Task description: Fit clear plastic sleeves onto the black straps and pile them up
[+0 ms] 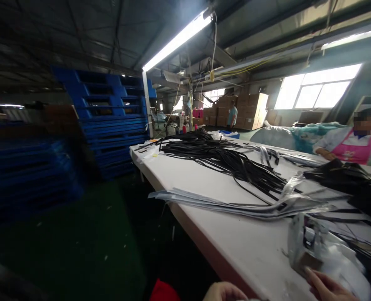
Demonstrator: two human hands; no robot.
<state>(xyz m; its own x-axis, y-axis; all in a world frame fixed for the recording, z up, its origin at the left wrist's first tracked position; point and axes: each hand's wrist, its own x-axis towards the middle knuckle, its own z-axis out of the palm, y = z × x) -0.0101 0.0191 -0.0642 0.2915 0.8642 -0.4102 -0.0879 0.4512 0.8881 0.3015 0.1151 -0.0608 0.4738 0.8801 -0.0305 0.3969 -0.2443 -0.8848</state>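
Observation:
At the bottom edge my right hand (328, 287) rests on a shiny clear plastic bag (313, 246) that holds something pale; its fingers curl against the bag's lower side. Only the knuckles of my left hand (224, 292) show, at the near edge of the white table (204, 175), and its fingers are hidden. A flat stack of clear plastic bags (235, 205) lies across the table just beyond, overhanging its left edge. Farther up lies a spread pile of long black straps (219, 156).
A person in a pink apron (354, 146) works at the table's far right, behind a heap of black material (345, 175). Blue pallets (110, 113) are stacked left of the table over a dark green floor. Cardboard boxes (242, 110) and a standing person (232, 115) are far back.

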